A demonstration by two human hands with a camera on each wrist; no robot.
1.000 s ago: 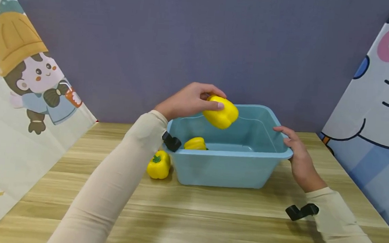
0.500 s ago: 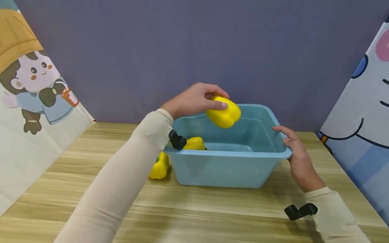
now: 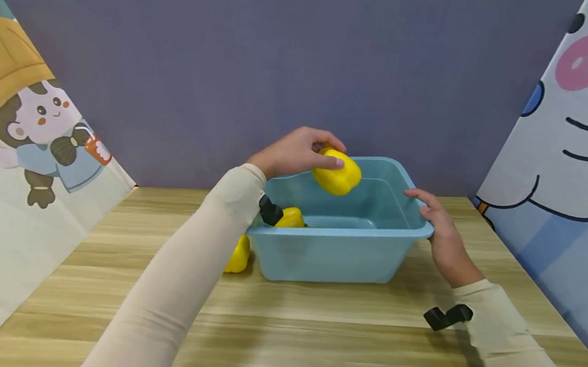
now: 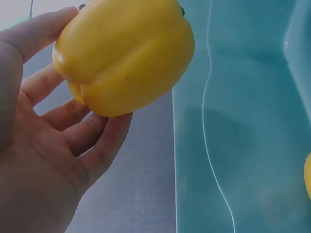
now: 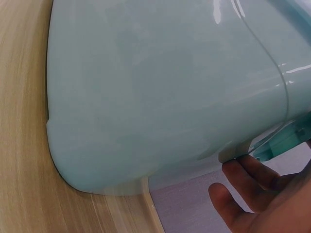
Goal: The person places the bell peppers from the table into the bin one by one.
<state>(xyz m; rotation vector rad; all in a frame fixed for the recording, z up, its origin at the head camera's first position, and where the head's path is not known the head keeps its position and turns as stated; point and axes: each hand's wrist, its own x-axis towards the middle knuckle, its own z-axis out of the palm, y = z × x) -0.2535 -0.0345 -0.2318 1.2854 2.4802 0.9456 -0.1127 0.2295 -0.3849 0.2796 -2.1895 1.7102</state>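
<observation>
Pepper (image 3: pixel 340 178), yellow, clamped in the grip of the left hand (image 3: pixel 296 152) between thumb and fingers, above the blue bin (image 3: pixel 342 231). The right hand (image 3: pixel 447 244) grips the bin's right end. A second pepper (image 3: pixel 290 218) lies inside; a third pepper (image 3: pixel 238 257), partly hidden by the left sleeve (image 3: pixel 178 266), sits on the table (image 3: pixel 313 335).

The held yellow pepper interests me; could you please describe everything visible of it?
The yellow pepper is glossy and smooth (real or plastic, unclear), with plump lobes parted by shallow grooves; the left wrist view shows a bit of green at its edge. It is in the air over the blue bin, gripped by the thumb and fingers of the left hand, touching nothing else.
</observation>
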